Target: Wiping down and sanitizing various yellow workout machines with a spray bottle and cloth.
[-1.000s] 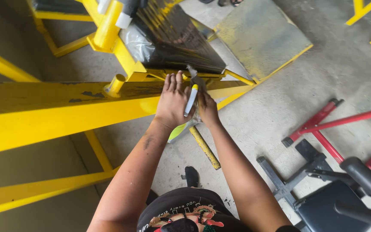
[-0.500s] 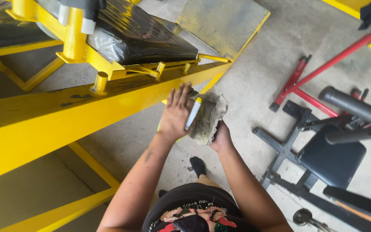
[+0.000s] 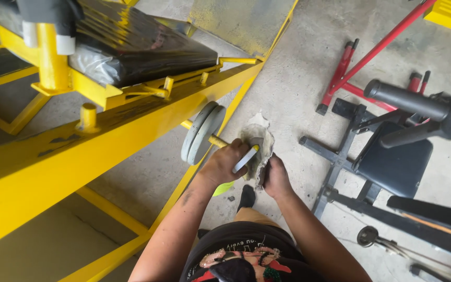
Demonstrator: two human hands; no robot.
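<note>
My left hand (image 3: pixel 224 165) is curled around a white marker with a yellow cap (image 3: pixel 246 158), close to the yellow bar (image 3: pixel 217 141) that carries two grey weight plates (image 3: pixel 201 132). My right hand (image 3: pixel 274 176) grips a dirty beige rag (image 3: pixel 257 145) that stands up between both hands, just right of the marker. Both hands sit below the long slanted yellow steel beam (image 3: pixel 131 125) of a gym machine. A black pad wrapped in plastic film (image 3: pixel 137 44) rests on the frame above the beam.
A black and red weight bench (image 3: pixel 392 156) with a grey roller pad (image 3: pixel 405 99) stands to the right on the concrete floor. A yellow-edged footplate (image 3: pixel 246 21) lies at the top. More yellow frame tubes (image 3: pixel 116 214) run lower left. My black shoe (image 3: pixel 246 197) shows below the hands.
Both hands dropped away from the yellow beam and drew toward my body. The left fingers, spread before, have curled around the marker. The rag is bunched between the hands. The view swung right.
</note>
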